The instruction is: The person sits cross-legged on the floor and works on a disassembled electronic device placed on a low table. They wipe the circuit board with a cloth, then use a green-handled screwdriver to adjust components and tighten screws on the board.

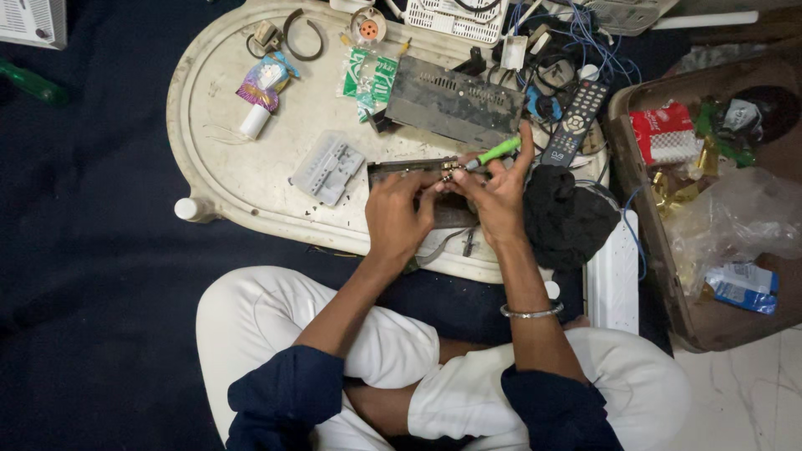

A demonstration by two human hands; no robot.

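Left hand [399,213] fingers grip the circuit board [418,171]; right hand [499,196] fingers close around a green screwdriver [494,153], tip between both hands' fingertips.

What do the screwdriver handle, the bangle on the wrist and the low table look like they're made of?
Screwdriver handle: likely plastic, bright green, smooth. Bangle: looks like metal, thin, silvery, shiny. Table: probably moulded plastic, cream, scuffed and stained, with a raised rim.

soft, even indoor light from above, brightest on the pale tray [219,159] and white trousers [259,317], dark floor cloth [83,250] swallowing detail, faint shadows, slight blur throughout, mild glare on plastic bag [735,217].
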